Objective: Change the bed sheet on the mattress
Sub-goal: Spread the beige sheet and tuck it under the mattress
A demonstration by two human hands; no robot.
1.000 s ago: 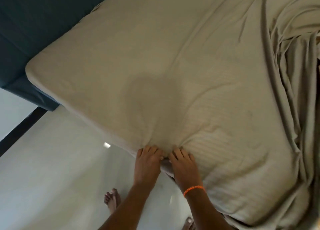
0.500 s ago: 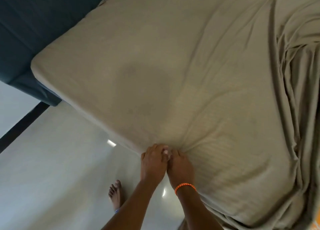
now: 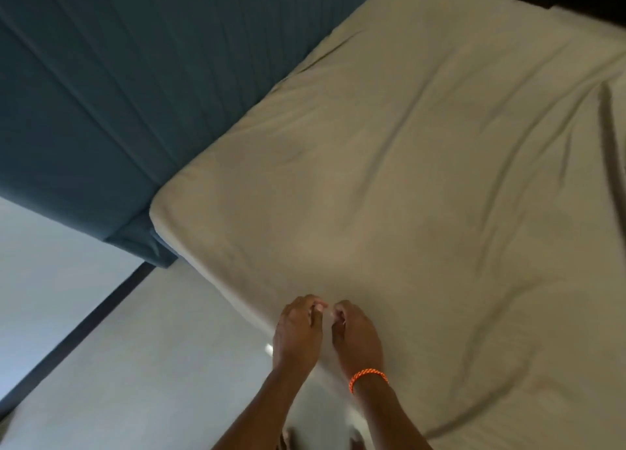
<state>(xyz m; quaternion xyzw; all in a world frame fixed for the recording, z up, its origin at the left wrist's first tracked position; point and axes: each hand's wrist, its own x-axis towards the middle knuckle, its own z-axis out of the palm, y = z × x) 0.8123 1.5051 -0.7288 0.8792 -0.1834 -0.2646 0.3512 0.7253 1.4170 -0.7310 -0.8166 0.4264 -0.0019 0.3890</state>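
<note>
Gripping bed sheet (image 3: 389, 178) edge, both hands

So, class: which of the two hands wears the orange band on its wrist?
The right hand does: the orange band circles its wrist. The left hand beside it has a bare wrist. Both sit at the sheet's near edge.

I see the beige bed sheet (image 3: 389, 185) spread over the mattress, covering its near left corner smoothly. Long shallow wrinkles run across its middle, and a deeper dark fold shows toward the right edge. Its near edge hangs over the mattress side.
</note>
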